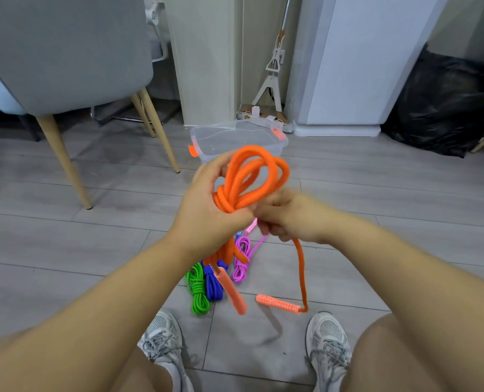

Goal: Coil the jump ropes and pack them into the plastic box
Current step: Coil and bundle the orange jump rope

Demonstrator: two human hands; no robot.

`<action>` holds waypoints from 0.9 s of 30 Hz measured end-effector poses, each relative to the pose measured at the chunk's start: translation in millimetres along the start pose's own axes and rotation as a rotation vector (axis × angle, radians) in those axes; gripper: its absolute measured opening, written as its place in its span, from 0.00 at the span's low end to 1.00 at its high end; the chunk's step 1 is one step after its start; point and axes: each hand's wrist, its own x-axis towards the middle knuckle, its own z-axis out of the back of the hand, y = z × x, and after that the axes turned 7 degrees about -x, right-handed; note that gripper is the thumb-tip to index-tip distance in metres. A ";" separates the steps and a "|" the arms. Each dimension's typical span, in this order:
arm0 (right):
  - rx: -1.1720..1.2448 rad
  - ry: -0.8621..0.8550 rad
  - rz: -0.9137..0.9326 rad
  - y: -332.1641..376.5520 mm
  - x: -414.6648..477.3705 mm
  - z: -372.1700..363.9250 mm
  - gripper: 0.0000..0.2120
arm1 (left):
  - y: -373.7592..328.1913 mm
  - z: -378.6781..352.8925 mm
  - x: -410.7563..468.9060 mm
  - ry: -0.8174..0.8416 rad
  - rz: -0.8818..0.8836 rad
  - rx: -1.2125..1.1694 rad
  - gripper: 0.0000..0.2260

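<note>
the left hand (206, 210) is gripping the looped orange rope (249, 176), and the right hand (288, 216) is pinching its loose end above the floor (93, 250).

Head camera looks down, close over floor (65, 236)

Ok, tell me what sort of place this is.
Most likely a room in a home, perhaps a dining or kitchen corner: a grey chair on a plank floor, a mop leaning by the wall, and a black bag beside a white appliance.
</note>
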 end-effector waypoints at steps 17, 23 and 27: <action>-0.612 -0.008 0.055 24.4 -35.1 -14.9 0.17 | 20.5 4.5 9.8 -0.268 0.227 0.276 0.07; -0.590 -0.068 0.160 20.1 -38.1 -8.3 0.14 | 17.5 10.6 16.5 -0.118 0.299 0.428 0.12; -0.507 -0.136 0.265 18.0 -37.1 0.7 0.06 | 19.8 13.2 9.1 0.146 0.339 0.481 0.09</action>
